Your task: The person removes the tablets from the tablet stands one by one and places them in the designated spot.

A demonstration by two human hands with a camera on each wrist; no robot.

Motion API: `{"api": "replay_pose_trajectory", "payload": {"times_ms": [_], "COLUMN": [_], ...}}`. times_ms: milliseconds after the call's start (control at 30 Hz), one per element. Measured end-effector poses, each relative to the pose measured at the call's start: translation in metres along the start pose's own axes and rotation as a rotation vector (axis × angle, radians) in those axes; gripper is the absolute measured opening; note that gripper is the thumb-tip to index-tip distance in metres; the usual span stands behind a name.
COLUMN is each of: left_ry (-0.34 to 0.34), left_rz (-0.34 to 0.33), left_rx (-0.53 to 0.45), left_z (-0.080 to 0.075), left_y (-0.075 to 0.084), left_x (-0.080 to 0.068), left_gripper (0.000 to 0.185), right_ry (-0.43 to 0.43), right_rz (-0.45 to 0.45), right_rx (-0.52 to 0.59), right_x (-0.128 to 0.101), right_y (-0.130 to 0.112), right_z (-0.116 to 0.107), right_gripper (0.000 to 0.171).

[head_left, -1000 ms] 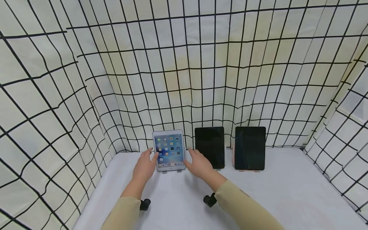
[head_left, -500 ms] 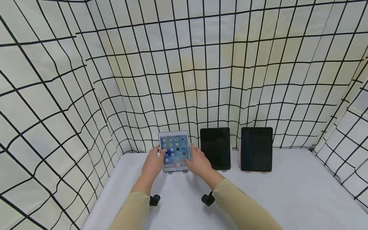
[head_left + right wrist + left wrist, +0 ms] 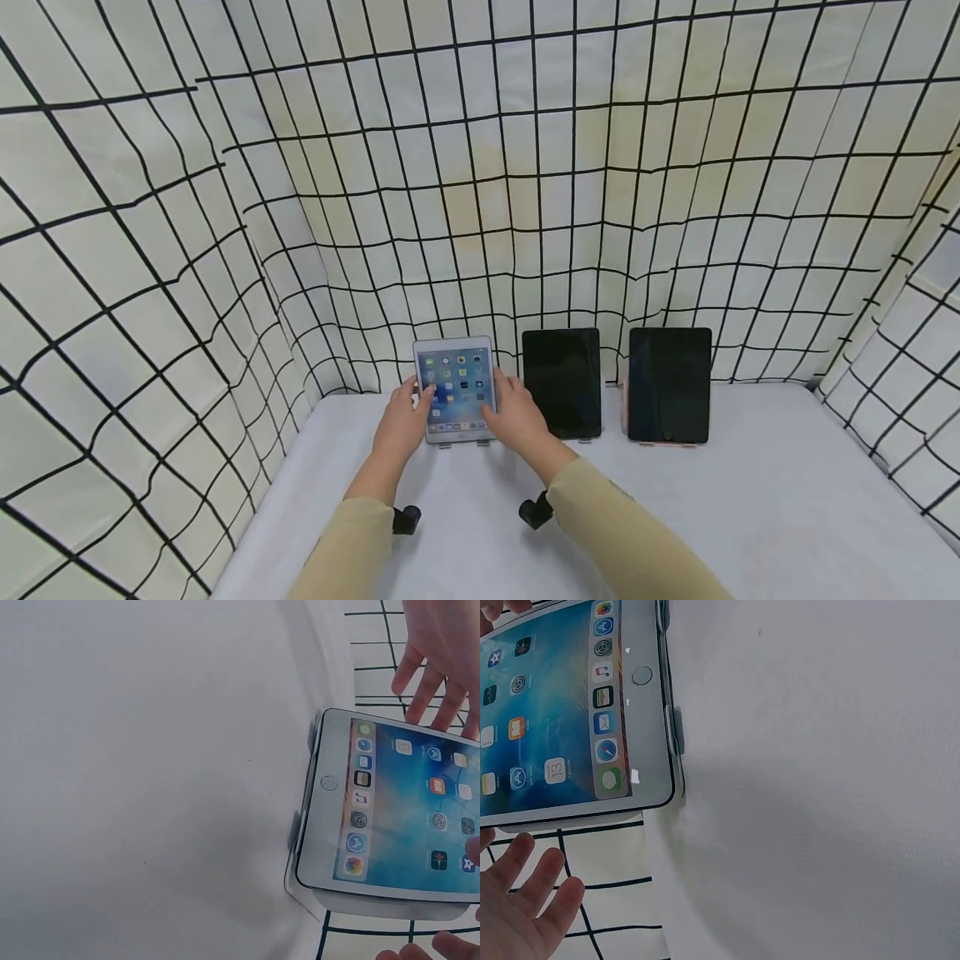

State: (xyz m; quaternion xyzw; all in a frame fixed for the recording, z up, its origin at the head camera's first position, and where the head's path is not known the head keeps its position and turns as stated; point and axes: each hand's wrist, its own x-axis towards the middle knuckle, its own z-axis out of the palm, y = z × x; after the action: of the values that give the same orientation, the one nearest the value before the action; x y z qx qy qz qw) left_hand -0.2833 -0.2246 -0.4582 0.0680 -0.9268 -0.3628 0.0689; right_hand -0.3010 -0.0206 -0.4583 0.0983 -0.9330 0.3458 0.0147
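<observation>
A white tablet [image 3: 459, 392] with a lit home screen leans upright on a stand, whose small lips [image 3: 676, 731] hook its lower edge in the left wrist view. My left hand [image 3: 400, 425] holds its left side, thumb over the front edge and other fingers spread beside and behind it. On the opposite side my right hand [image 3: 521, 418] holds the lower right, its thumb [image 3: 473, 850] overlapping the screen in the right wrist view. A few more right-hand fingers [image 3: 450, 946] show below the tablet there.
Right of the white tablet stand two dark-screened tablets, a middle one [image 3: 562, 385] and a right one [image 3: 670, 385], both propped up. All sit at the back of the white table [image 3: 675, 517], close before a black-lined grid wall [image 3: 555, 200].
Both hands have closed in on the white tablet's sides, and the thumbs have come over its front. The head view has shifted slightly; the tablets stand where they stood.
</observation>
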Motion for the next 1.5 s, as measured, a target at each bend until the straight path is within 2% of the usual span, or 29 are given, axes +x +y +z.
{"api": "replay_pose_trajectory", "payload": {"times_ms": [267,467,600,800,1000,1200,1500], "left_ry": [0.030,0.062,0.082,0.122,0.163,0.157,0.196], "left_rz": [-0.004,0.030,0.044,0.065,0.068,0.050,0.054], "left_rx": [-0.031,-0.011,-0.003,0.016,0.016,0.002,0.003], "left_z": [0.002,-0.001,-0.002,-0.002,-0.002,0.001,0.007], "left_y": [-0.009,-0.014,-0.015,-0.018,-0.019,-0.020,-0.021], "left_x": [0.002,0.004,0.004,0.004,0.003,0.003,0.002], "left_gripper": [0.069,0.068,0.062,0.049,0.042,0.045,0.060], "right_ry": [0.044,0.098,0.129,0.167,0.205,0.222,0.231], "right_rz": [-0.002,-0.022,-0.050,-0.099,-0.144,-0.131,-0.131], "right_rx": [0.034,0.100,0.127,0.100,0.152,0.156,0.165], "right_x": [0.001,0.000,0.000,0.003,0.005,0.006,0.010], "right_y": [0.001,0.002,0.007,0.019,0.027,0.034,0.035], "right_z": [0.002,0.001,0.005,0.013,0.017,0.023,0.028], "right_gripper": [0.066,0.057,0.054,0.052,0.050,0.057,0.064]}}
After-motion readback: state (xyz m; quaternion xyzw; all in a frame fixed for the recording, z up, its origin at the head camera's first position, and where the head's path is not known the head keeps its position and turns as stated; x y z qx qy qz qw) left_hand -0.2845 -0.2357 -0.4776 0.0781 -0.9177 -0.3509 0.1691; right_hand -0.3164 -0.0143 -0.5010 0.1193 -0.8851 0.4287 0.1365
